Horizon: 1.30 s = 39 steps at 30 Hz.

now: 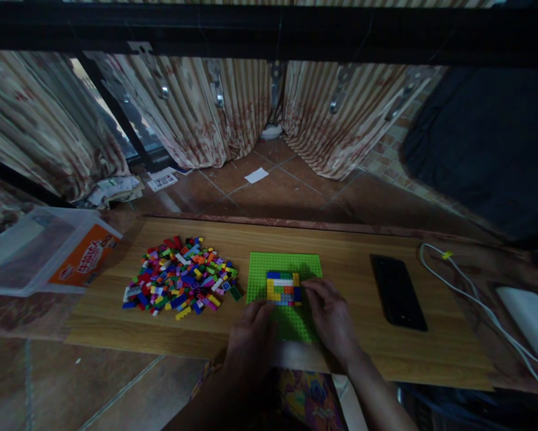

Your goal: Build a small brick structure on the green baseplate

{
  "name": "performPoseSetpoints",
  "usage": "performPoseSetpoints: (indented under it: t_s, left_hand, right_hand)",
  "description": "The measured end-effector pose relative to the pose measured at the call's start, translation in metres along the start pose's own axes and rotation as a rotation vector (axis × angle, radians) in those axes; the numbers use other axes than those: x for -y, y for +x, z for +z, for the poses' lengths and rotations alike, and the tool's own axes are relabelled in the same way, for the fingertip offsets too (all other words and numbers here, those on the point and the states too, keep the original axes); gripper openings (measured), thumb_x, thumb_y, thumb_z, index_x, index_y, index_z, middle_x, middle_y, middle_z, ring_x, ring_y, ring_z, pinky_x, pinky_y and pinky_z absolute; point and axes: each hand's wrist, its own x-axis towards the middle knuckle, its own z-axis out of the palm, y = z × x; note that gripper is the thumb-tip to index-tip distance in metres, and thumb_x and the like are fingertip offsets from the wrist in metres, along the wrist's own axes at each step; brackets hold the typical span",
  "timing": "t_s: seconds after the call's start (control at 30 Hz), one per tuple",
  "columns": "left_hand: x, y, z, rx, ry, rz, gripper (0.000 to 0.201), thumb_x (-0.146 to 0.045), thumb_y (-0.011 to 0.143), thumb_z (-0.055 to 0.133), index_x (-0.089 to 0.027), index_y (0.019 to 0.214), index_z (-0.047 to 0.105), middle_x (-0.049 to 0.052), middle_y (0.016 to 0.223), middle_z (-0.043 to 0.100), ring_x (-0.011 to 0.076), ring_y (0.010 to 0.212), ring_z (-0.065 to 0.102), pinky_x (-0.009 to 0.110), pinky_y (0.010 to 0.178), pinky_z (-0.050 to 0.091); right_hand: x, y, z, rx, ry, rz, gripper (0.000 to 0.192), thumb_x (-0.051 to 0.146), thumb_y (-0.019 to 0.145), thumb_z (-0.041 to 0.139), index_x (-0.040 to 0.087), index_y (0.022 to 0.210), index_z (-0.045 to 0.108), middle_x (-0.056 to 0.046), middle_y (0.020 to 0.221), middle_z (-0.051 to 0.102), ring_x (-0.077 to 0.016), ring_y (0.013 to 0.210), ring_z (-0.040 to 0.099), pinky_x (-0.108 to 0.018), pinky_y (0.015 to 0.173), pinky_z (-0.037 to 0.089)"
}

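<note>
A bright green studded baseplate [258, 272] lies on the wooden board. On it sits a low rectangle of toy bricks [275, 290] in blue, white, yellow, orange and grey. My right hand [331, 314] is at the right side of this rectangle, with thumb and forefinger pinched together; anything between them is too small to make out. My left hand [251, 335] is bent over the lower left of the baseplate, close to the bricks. Its fingers are blurred and partly hidden, so their grip does not show.
Left of the baseplate spreads a pile of loose mixed bricks [183, 278]. A clear plastic tub [30, 239] with an orange label lies at the far left. On the right are a black phone [398, 291], a white cable [470, 293] and a white box [526, 320].
</note>
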Motion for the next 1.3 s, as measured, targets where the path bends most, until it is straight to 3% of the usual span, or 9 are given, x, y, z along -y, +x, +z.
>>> performPoseSetpoints:
  t_s: [0.13, 0.23, 0.5, 0.77, 0.9, 1.0, 1.13, 1.3]
  left_hand:
    - [-0.012, 0.014, 0.004, 0.040, 0.261, 0.089, 0.044, -0.021, 0.085, 0.055, -0.021, 0.129, 0.051, 0.013, 0.128, 0.053, 0.0282, 0.112, 0.053, 0.048, 0.095, 0.046]
    - [-0.015, 0.022, 0.010, 0.075, 0.383, 0.088, 0.052, -0.030, 0.083, 0.061, -0.022, 0.133, 0.049, 0.014, 0.133, 0.049, 0.0316, 0.115, 0.050, 0.050, 0.095, 0.044]
    - [-0.011, 0.022, 0.024, 0.053, 0.557, 0.158, 0.045, -0.037, 0.091, 0.050, -0.020, 0.133, 0.050, 0.013, 0.138, 0.049, 0.0293, 0.120, 0.048, 0.052, 0.101, 0.038]
    - [-0.007, 0.026, 0.027, 0.080, 0.536, 0.163, 0.041, -0.029, 0.094, 0.044, -0.018, 0.133, 0.050, 0.013, 0.138, 0.052, 0.0279, 0.121, 0.049, 0.055, 0.106, 0.033]
    - [-0.008, 0.030, 0.029, 0.104, 0.484, 0.137, 0.041, -0.028, 0.090, 0.050, -0.016, 0.129, 0.055, 0.016, 0.136, 0.053, 0.0311, 0.121, 0.050, 0.060, 0.104, 0.033]
    - [-0.007, 0.026, 0.025, 0.049, 0.449, 0.134, 0.049, -0.029, 0.083, 0.058, -0.016, 0.130, 0.053, 0.017, 0.138, 0.050, 0.0343, 0.124, 0.048, 0.063, 0.103, 0.032]
    - [0.004, 0.000, 0.011, -0.053, 0.392, 0.201, 0.055, -0.023, 0.080, 0.059, -0.015, 0.134, 0.047, 0.018, 0.140, 0.048, 0.0336, 0.126, 0.045, 0.059, 0.102, 0.038]
    - [0.029, -0.041, 0.000, -0.159, 0.345, 0.231, 0.048, -0.014, 0.084, 0.051, -0.018, 0.132, 0.046, 0.015, 0.137, 0.051, 0.0291, 0.128, 0.045, 0.049, 0.099, 0.047]
  right_hand:
    - [-0.002, -0.017, 0.006, 0.021, -0.204, -0.081, 0.033, 0.017, 0.093, 0.040, 0.019, 0.114, 0.065, -0.012, 0.116, 0.057, -0.0228, 0.110, 0.055, -0.039, 0.094, 0.049]
    - [0.001, -0.022, 0.010, 0.096, -0.373, -0.126, 0.043, 0.008, 0.088, 0.039, 0.020, 0.122, 0.062, -0.013, 0.124, 0.054, -0.0261, 0.116, 0.050, -0.043, 0.097, 0.048]
    - [0.016, -0.021, 0.010, 0.222, -0.636, -0.109, 0.051, 0.002, 0.082, 0.043, 0.019, 0.127, 0.060, -0.014, 0.126, 0.056, -0.0284, 0.112, 0.051, -0.041, 0.093, 0.047]
    - [0.028, -0.016, 0.010, 0.324, -0.692, -0.055, 0.050, 0.003, 0.085, 0.042, 0.018, 0.130, 0.056, -0.014, 0.130, 0.057, -0.0276, 0.115, 0.053, -0.040, 0.094, 0.046]
    - [0.027, -0.013, 0.011, 0.256, -0.639, -0.104, 0.044, 0.004, 0.084, 0.043, 0.020, 0.120, 0.063, -0.014, 0.125, 0.060, -0.0268, 0.112, 0.055, -0.040, 0.093, 0.047]
    - [0.017, -0.019, 0.014, 0.165, -0.544, -0.164, 0.050, 0.002, 0.080, 0.043, 0.021, 0.123, 0.060, -0.012, 0.124, 0.060, -0.0259, 0.112, 0.054, -0.042, 0.092, 0.048]
    - [0.001, -0.040, 0.015, 0.024, -0.421, -0.153, 0.050, 0.007, 0.084, 0.040, 0.017, 0.132, 0.050, -0.014, 0.128, 0.055, -0.0258, 0.116, 0.052, -0.046, 0.096, 0.047]
    - [-0.013, -0.072, 0.010, -0.055, -0.410, -0.065, 0.038, 0.021, 0.092, 0.040, 0.015, 0.127, 0.052, -0.016, 0.127, 0.054, -0.0283, 0.117, 0.050, -0.048, 0.097, 0.047]
